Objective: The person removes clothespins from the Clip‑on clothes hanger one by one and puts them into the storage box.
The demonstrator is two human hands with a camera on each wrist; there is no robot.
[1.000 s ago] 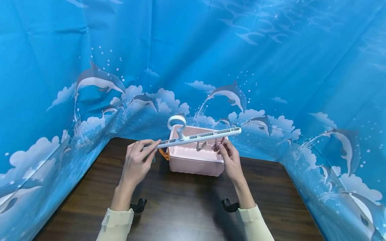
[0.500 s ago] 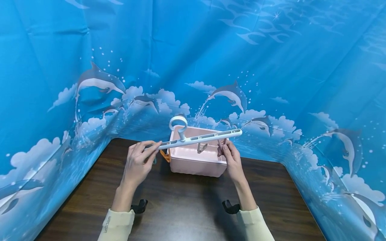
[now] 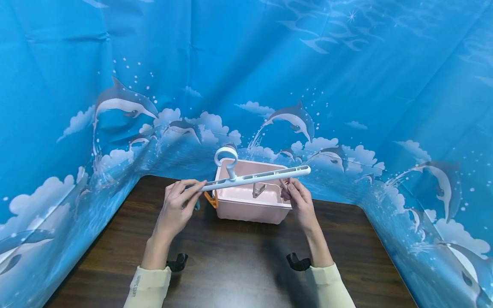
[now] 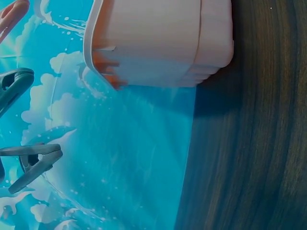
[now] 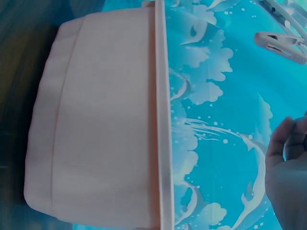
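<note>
The left hand [image 3: 178, 207] pinches the left end of a pale blue hanger [image 3: 265, 175], with the thumb below and the long fingers lying nearly straight over the bar. The right hand [image 3: 304, 205] has its thumb and index finger drawn together on a pinkish clip [image 3: 285, 192] under the right part of the bar; the exact contact of the fingertips is too small to tell. In the right wrist view the fingers are bent, and their tips reach the edge of the view.

The hanger is held up over a pink box [image 3: 250, 209], its right end higher than its left and its round hook [image 3: 226, 156] upright. 1 more pinkish clip [image 3: 259, 191] hangs near its middle. The left wrist view shows 2 dark clips: a green clip [image 4: 17, 88] and a grayish clip [image 4: 36, 163]. The box, with an orange handle [image 3: 212, 199] at its left side, stands on a dark wooden table [image 3: 231, 265] before a blue dolphin cloth [image 3: 246, 85].
</note>
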